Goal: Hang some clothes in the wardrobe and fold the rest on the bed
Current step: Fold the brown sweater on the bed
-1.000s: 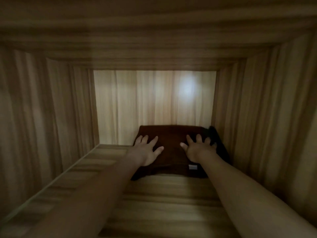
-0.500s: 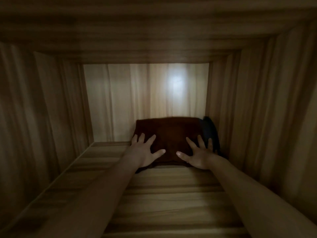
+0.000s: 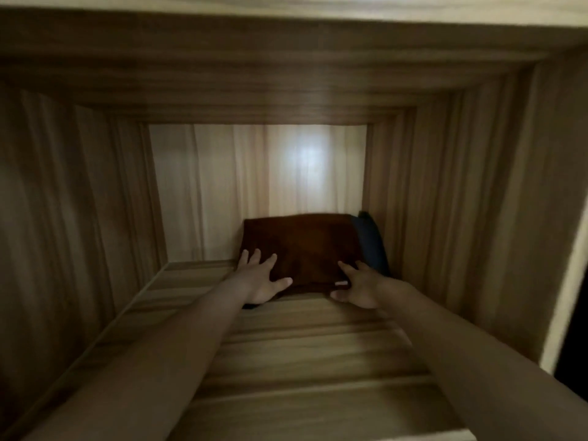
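Brown folded cloth (image 3: pixel 305 246) under left hand (image 3: pixel 259 281) and right hand (image 3: pixel 361 289).

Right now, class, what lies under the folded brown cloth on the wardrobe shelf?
A dark item shows beside and below the brown cloth at its right edge, and a dark edge peeks out near the left hand. The rest underneath is covered, so its extent cannot be seen.

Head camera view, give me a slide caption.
Both hands flat on folded brown cloth on wooden wardrobe shelf.
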